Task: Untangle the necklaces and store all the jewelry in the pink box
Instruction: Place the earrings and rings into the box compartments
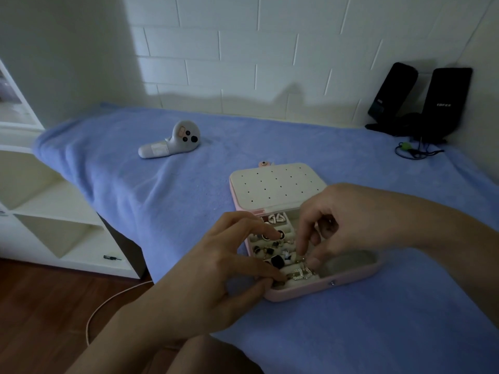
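The pink box (348, 279) lies open on the blue towel, its cream perforated lid (275, 187) folded back. Several earrings and rings (272, 249) sit in its padded left slots; the right compartment looks bare. A sparkly square earring (301, 273) lies in the front slot. My left hand (224, 268) pinches the near end of that earring at the box's front edge, index finger stretched over the slots. My right hand (332, 225) hovers over the box middle, fingertips pinching down at the earring's far end. No necklace chain is plainly visible.
A white handheld controller (172, 141) lies at the back left of the towel (162, 198). Two black speakers (421, 101) and cables (415, 151) stand at the back right by the wall. White shelving (54, 211) and wooden floor are on the left.
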